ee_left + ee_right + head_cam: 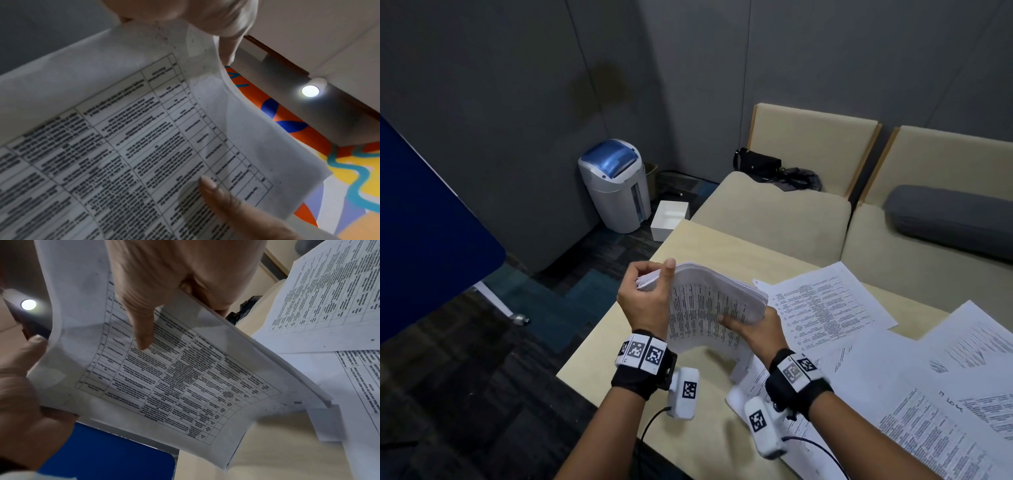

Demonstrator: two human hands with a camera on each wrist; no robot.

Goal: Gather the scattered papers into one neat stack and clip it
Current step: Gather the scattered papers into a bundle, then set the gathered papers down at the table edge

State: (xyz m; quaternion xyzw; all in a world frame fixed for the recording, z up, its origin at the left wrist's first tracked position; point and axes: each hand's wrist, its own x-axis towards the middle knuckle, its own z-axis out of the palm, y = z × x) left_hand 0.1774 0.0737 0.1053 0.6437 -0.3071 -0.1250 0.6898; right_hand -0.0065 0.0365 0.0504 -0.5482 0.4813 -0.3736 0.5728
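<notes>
A thick stack of printed papers (709, 308) stands on edge above the pale table (626, 346), bent and curved, its lower end touching the tabletop. My left hand (647, 291) pinches the stack's top left edge between thumb and curled fingers. My right hand (750, 325) grips its right side, thumb on the printed face and fingers behind. The left wrist view shows the stack (127, 138) with the right thumb (216, 191) on it. In the right wrist view my right hand's thumb (144, 331) presses the tabled page (174, 378). I see no clip.
Loose printed sheets (825, 305) lie spread over the table's right half, more (928, 394) toward the near right. A beige sofa (774, 209) with a black bag (756, 161) stands beyond the table. A white bin (616, 185) and white box (669, 219) sit on the floor.
</notes>
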